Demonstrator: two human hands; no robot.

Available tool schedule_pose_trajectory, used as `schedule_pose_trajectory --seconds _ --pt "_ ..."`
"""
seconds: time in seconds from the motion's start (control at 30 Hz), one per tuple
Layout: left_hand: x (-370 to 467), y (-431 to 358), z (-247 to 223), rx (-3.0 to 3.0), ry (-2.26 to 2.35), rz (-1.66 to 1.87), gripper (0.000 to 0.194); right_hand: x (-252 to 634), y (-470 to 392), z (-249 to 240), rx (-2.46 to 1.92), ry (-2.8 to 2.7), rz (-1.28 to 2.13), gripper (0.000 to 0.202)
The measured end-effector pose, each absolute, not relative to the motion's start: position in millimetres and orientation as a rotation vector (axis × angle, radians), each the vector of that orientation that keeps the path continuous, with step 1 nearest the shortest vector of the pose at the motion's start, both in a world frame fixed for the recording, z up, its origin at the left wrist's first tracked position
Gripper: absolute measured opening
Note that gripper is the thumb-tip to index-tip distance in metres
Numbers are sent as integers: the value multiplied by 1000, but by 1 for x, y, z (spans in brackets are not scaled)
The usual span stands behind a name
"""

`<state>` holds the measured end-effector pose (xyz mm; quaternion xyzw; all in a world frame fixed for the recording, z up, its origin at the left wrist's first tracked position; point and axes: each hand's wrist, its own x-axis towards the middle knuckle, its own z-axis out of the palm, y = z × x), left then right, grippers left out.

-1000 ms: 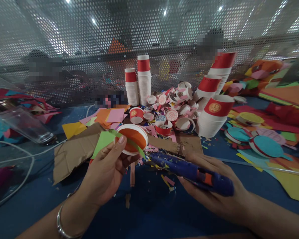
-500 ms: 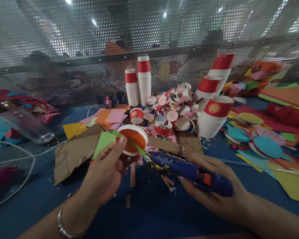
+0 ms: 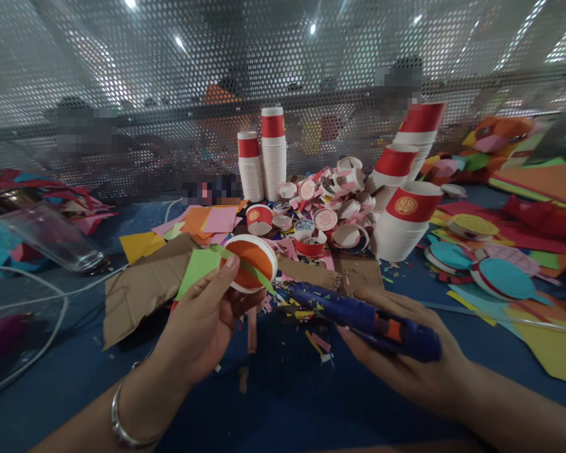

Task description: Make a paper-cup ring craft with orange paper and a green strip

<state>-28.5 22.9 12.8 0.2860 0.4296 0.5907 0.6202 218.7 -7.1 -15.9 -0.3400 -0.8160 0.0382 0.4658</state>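
Note:
Pinched in my left hand (image 3: pixel 207 311) is a round white-rimmed paper cup piece (image 3: pixel 259 251) with an orange inside. A green paper strip (image 3: pixel 255 277) lies slantwise across its face, and my thumb presses on the strip. My right hand (image 3: pixel 405 365) is wrapped round a dark blue glue gun (image 3: pixel 358 318), its nozzle pointing left. The nozzle tip is close to the strip's lower right end; whether they touch I cannot tell. Behind my left fingers lies a green paper sheet (image 3: pixel 200 267).
Paper cup stacks (image 3: pixel 405 214) stand right and at the back. Cut cup pieces (image 3: pixel 324 218) are heaped mid-table. Cardboard (image 3: pixel 146 289) lies left, near a clear tumbler (image 3: pixel 61 239) and a white cable (image 3: pixel 61 308). Blue-covered cup pieces (image 3: pixel 507 277) and coloured paper lie right. Perforated metal (image 3: pixel 193 138) rises behind.
The cup piece in my left hand has shifted very slightly left and up. The rear of the glue gun has risen a little, and its nozzle has edged right.

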Motion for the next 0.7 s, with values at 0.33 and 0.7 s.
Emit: schedule_pose_trajectory --seconds 0.33,0.7 --pt "-30 34 15 543 1022 1431 4 229 6 -15 -1064 -1935 478 16" --pt "-31 32 13 611 992 1285 11 270 31 -21 -1458 -1574 996 58"
